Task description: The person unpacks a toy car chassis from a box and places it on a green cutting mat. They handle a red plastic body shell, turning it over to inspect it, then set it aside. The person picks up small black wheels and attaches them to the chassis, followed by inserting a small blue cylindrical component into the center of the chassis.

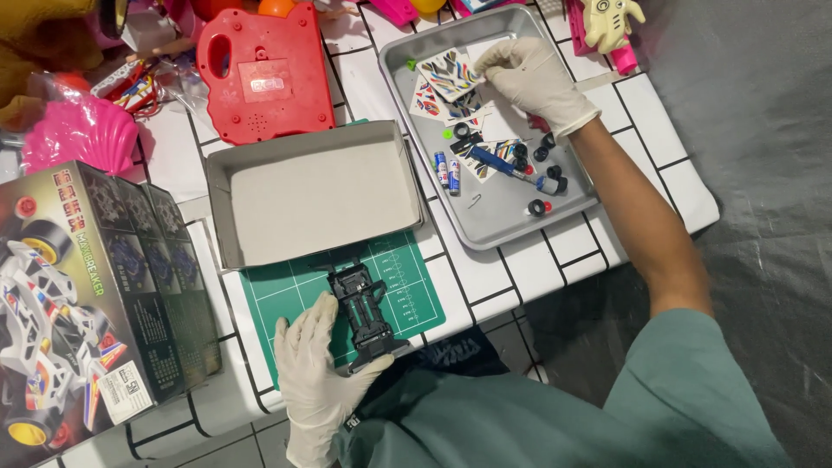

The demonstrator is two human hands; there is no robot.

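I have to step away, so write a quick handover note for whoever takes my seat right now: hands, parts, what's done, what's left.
Left hand: gloved, steadying the black toy car chassis on the green cutting mat.
Right hand: gloved, reaching into the metal tray, fingers at the sticker sheets; whether it grips anything can't be told.
In the tray: black wheels, two small batteries, a blue tool.
Done: chassis out, parts laid out.
Left: no wheels or batteries fitted on the chassis, as far as shows.
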